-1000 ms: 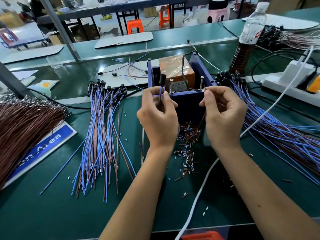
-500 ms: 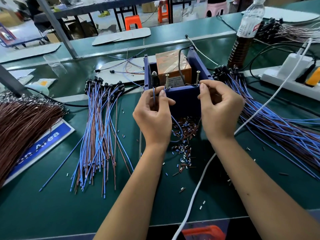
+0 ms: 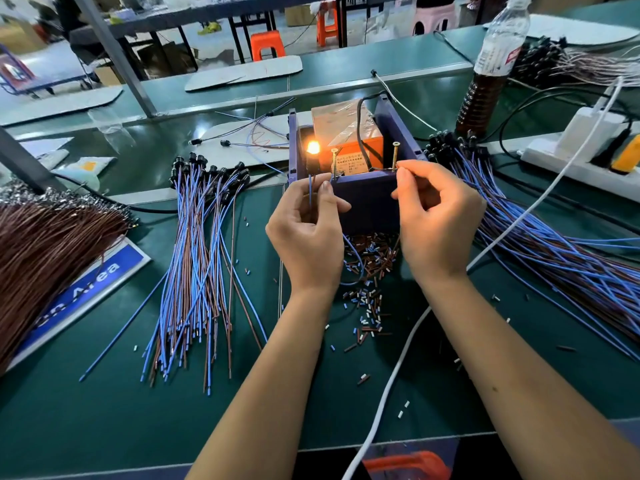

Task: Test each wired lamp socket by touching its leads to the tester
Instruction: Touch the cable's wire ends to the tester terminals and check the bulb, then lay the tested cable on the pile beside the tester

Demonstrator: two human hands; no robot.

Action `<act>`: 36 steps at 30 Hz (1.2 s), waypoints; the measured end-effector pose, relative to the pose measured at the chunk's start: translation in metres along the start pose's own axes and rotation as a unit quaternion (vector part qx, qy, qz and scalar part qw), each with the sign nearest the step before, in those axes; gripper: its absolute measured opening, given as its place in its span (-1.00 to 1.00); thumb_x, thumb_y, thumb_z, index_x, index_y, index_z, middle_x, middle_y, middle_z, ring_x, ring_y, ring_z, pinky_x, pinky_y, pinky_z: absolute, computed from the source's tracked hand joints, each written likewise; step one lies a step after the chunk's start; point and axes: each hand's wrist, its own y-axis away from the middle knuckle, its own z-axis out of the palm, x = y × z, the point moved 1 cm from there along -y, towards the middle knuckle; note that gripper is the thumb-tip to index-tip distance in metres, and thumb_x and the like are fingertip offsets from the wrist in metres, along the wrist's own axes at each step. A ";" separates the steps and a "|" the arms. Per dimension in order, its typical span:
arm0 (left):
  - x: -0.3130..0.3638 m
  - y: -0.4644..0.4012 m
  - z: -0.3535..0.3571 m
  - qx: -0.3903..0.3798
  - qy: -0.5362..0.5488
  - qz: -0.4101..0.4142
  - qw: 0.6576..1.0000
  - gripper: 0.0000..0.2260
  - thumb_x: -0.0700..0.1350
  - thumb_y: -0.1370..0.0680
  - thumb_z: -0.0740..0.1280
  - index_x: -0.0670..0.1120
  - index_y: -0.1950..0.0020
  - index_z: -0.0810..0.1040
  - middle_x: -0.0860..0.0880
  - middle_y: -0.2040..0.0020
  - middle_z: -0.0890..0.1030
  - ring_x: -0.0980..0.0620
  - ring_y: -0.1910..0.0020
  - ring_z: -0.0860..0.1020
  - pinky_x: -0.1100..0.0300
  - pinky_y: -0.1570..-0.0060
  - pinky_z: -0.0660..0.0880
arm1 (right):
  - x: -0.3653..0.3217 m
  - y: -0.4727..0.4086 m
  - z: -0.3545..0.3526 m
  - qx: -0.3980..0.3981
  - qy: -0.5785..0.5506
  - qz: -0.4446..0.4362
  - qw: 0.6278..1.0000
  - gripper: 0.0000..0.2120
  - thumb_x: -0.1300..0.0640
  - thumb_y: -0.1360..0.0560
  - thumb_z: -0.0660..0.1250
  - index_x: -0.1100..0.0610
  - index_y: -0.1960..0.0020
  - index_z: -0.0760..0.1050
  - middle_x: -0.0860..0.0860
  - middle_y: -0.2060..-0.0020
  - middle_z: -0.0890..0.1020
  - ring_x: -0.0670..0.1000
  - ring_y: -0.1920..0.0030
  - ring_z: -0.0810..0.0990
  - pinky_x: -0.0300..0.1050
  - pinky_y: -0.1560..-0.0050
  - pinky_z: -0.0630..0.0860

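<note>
Nearest the camera, two bare forearms reach forward over the green surface (image 3: 104,420), with a white cable (image 3: 391,393) running between them and out to the right.

The left hand (image 3: 306,233) has its grip clamped on a wired lamp socket (image 3: 312,164): thumb and fingers pinch the blue lead (image 3: 310,192) just below the socket, holding it upright so its bulb (image 3: 313,147) stands above the grip and glows orange. That hand's fingertips sit at the left screw terminal (image 3: 334,164) on the front wall of the tester (image 3: 367,195); whether bare wire meets the screw there is too small to tell.

The right hand (image 3: 434,223) has its grip clamped too, thumb and forefinger pinching the end of a thin lead against the foot of the right screw terminal (image 3: 394,157). The other fingers are curled.

Below and between the two grips lies a scatter of stripped insulation bits (image 3: 367,268), brown, blue and white.

Left of the left grip, a fanned bundle of blue and brown socket leads (image 3: 194,271) lies on the surface, black sockets at its far end. Further left is a thick sheaf of brown wires (image 3: 38,265) over a blue sign (image 3: 93,282).

Right of the right grip, a larger pile of wired sockets (image 3: 540,251) sweeps off toward the edge.

Beyond the grips, inside the blue tester box, sits an orange transformer block (image 3: 346,129) wrapped in clear film. Farther right stand a bottle of dark liquid (image 3: 485,88) and a white power strip (image 3: 581,154).
</note>
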 end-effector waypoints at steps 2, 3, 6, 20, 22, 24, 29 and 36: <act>0.000 0.000 0.000 0.002 0.001 -0.006 1.000 -0.90 -0.23 -0.64 0.35 -0.14 0.00 0.66 0.01 0.32 0.68 -0.01 0.31 0.63 0.23 0.17 0.53 | 0.000 0.000 0.000 -0.002 0.000 0.000 1.000 -0.84 0.18 -0.65 0.36 0.19 -0.07 0.71 -0.08 0.26 0.68 -0.18 0.25 0.67 -0.37 0.16 0.53; 0.001 0.000 0.000 0.003 0.001 -0.007 1.000 -0.90 -0.23 -0.64 0.35 -0.14 0.00 0.66 0.01 0.32 0.68 0.01 0.31 0.63 0.24 0.16 0.53 | 0.000 0.000 0.000 -0.002 0.001 -0.001 1.000 -0.83 0.18 -0.65 0.36 0.19 -0.07 0.72 -0.07 0.26 0.68 -0.18 0.24 0.68 -0.37 0.16 0.53; 0.002 0.000 0.000 0.003 -0.002 -0.005 1.000 -0.90 -0.23 -0.64 0.35 -0.12 0.02 0.66 0.01 0.31 0.69 0.01 0.31 0.63 0.20 0.16 0.55 | 0.000 0.000 -0.001 -0.005 0.004 0.001 1.000 -0.84 0.17 -0.65 0.36 0.18 -0.08 0.71 -0.08 0.25 0.68 -0.20 0.23 0.67 -0.40 0.15 0.52; 0.049 0.021 0.044 -0.025 0.029 0.015 0.999 -0.89 -0.22 -0.62 0.36 -0.12 0.07 0.65 0.06 0.36 0.68 0.18 0.36 0.63 0.31 0.25 0.52 | 0.002 -0.014 -0.045 0.000 -0.039 0.081 0.996 -0.90 0.17 -0.62 0.37 0.06 -0.03 0.67 -0.08 0.31 0.69 -0.08 0.26 0.70 -0.10 0.13 0.64; 0.058 0.033 0.073 -0.119 0.033 -0.017 0.992 -0.88 -0.20 -0.60 0.37 -0.09 0.11 0.66 0.06 0.35 0.68 0.16 0.35 0.65 0.24 0.26 0.57 | 0.007 -0.020 -0.066 0.005 -0.033 0.104 0.994 -0.92 0.17 -0.59 0.39 0.09 -0.04 0.66 -0.07 0.32 0.69 -0.05 0.26 0.72 -0.05 0.14 0.67; 0.061 0.048 0.104 -0.193 0.025 -0.070 0.978 -0.86 -0.20 -0.59 0.38 -0.11 0.15 0.67 0.01 0.33 0.69 0.03 0.29 0.68 0.10 0.21 0.63 | 0.016 -0.027 -0.093 0.015 0.005 0.118 0.993 -0.89 0.14 -0.57 0.40 0.11 -0.06 0.66 -0.05 0.27 0.71 -0.02 0.25 0.72 0.06 0.12 0.69; 0.065 0.091 0.177 -0.351 0.084 -0.339 0.869 -0.81 -0.26 -0.57 0.30 -0.32 0.21 0.59 -0.11 0.40 0.56 0.01 0.45 0.49 0.21 0.35 0.46 | 0.035 -0.041 -0.165 0.079 0.074 0.160 0.981 -0.86 0.13 -0.49 0.36 0.02 0.01 0.68 -0.09 0.28 0.71 -0.09 0.25 0.72 -0.07 0.12 0.68; 0.069 0.102 0.237 -0.419 0.190 -0.593 0.661 -0.65 -0.35 -0.66 -0.13 -0.14 0.22 0.30 -0.01 0.34 0.27 0.20 0.74 0.13 0.39 0.72 0.05 | 0.048 -0.048 -0.218 0.125 0.147 0.213 0.958 -0.87 0.13 -0.51 0.38 0.03 -0.02 0.67 -0.07 0.25 0.70 -0.06 0.31 0.68 -0.12 0.19 0.63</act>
